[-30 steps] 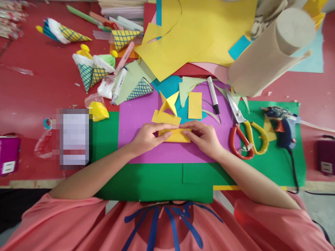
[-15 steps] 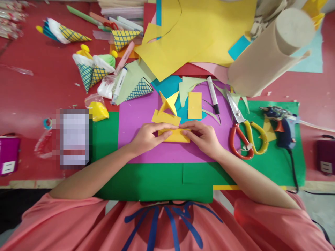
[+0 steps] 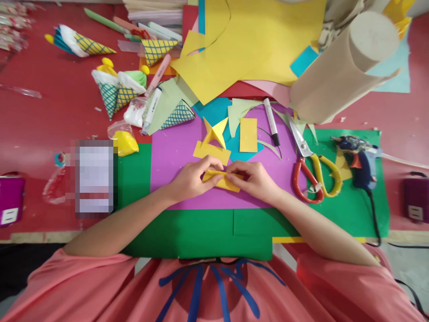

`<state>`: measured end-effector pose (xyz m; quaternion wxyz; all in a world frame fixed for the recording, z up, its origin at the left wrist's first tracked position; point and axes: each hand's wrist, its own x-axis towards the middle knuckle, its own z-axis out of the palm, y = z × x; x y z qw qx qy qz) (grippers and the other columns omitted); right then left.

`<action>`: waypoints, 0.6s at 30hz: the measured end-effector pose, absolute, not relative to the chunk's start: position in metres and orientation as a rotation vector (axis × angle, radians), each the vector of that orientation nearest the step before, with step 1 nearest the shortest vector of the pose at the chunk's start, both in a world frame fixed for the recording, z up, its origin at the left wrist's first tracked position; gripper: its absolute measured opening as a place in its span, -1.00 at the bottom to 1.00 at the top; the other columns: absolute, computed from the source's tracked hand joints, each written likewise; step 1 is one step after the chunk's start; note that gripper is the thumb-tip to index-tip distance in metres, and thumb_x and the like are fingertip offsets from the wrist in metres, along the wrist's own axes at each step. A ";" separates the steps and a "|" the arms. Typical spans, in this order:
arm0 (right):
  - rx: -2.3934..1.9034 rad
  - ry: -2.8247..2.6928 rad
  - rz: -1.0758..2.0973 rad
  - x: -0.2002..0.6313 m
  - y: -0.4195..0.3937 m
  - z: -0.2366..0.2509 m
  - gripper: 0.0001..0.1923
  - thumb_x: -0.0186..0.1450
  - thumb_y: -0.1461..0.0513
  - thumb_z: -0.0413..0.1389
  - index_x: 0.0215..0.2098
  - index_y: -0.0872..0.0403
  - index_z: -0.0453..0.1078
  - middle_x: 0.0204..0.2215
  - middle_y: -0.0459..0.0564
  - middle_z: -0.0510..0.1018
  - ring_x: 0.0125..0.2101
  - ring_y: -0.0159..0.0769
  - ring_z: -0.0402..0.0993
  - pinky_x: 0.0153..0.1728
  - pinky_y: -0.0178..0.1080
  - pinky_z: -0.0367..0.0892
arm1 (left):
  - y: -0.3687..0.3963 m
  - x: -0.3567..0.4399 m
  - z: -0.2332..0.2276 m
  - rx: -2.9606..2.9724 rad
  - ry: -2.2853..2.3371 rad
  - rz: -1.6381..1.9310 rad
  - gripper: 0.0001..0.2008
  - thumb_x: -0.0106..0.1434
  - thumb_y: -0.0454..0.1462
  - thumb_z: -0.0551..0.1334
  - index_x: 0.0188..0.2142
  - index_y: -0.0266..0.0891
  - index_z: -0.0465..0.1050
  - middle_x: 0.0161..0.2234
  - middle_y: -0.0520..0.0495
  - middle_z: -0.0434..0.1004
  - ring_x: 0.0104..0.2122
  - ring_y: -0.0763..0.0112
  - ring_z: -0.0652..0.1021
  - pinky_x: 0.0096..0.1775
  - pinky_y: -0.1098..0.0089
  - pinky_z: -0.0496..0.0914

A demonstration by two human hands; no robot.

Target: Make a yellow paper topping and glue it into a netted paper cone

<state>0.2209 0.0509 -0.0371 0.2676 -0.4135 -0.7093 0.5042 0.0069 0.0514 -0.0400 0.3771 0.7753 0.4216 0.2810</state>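
Between my two hands is a small strip of yellow paper (image 3: 231,184), pinched near its middle and slightly tilted. My left hand (image 3: 196,176) grips its left part with thumb and fingers. On the other side, my right hand (image 3: 258,179) pinches it, the two thumbs close together. Fingers cover parts of the paper. Just beyond my hands lies a flat yellow rectangle (image 3: 211,154), with a folded yellow pointed piece (image 3: 215,133) above it. Another yellow rectangle (image 3: 248,135) rests to the right on blue paper. All lie over a purple sheet (image 3: 174,147).
Scissors (image 3: 304,156) with red and yellow handles and a glue gun (image 3: 363,165) lie to the right. A paper roll (image 3: 338,71) stands behind them. Patterned paper cones (image 3: 109,91), markers (image 3: 152,109) and a blurred-out rectangle (image 3: 95,179) are on the left.
My fingers have moved from the strip's top edge to its middle and curled more. The strip now tilts, its right end lower, and looks creased at the pinch.
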 end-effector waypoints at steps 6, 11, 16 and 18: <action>-1.094 -1.859 1.533 0.215 0.047 -0.035 -0.94 0.24 0.30 0.10 -0.42 0.09 0.34 -0.61 -0.23 0.34 -0.62 -0.54 0.21 -0.55 -0.41 0.17 | 0.054 0.006 -0.044 1.822 1.059 0.773 -0.78 0.25 -0.20 0.29 -0.14 -0.16 0.35 -0.24 0.01 0.58 -0.29 0.50 0.62 -0.27 0.55 0.49; -1.103 -1.858 1.535 0.213 0.046 -0.033 -0.85 0.27 0.26 0.10 -0.46 0.09 0.29 -0.61 -0.23 0.30 -0.60 -0.54 0.17 -0.54 -0.39 0.13 | 0.055 0.007 -0.045 1.824 0.981 0.782 -0.77 0.30 -0.20 0.25 -0.07 -0.15 0.35 -0.15 -0.04 0.55 -0.15 0.45 0.62 -0.07 0.44 0.52; -1.118 -1.691 1.529 0.215 0.045 -0.036 -0.78 0.32 0.17 0.11 -0.44 0.10 0.32 -0.60 -0.20 0.31 -0.60 -0.53 0.15 -0.57 -0.37 0.09 | 0.056 0.010 -0.047 1.731 1.003 0.924 -0.52 0.21 -0.16 0.34 0.07 -0.13 0.25 0.09 -0.13 0.43 0.00 0.34 0.58 0.02 0.34 0.52; -1.125 -1.604 1.526 0.215 0.045 -0.037 -0.77 0.33 0.15 0.12 -0.44 0.10 0.32 -0.58 -0.19 0.32 -0.60 -0.54 0.17 -0.58 -0.37 0.09 | 0.056 0.011 -0.048 1.659 0.999 0.924 -0.38 0.17 -0.15 0.38 0.15 -0.10 0.18 0.13 -0.17 0.41 -0.05 0.32 0.60 -0.07 0.37 0.56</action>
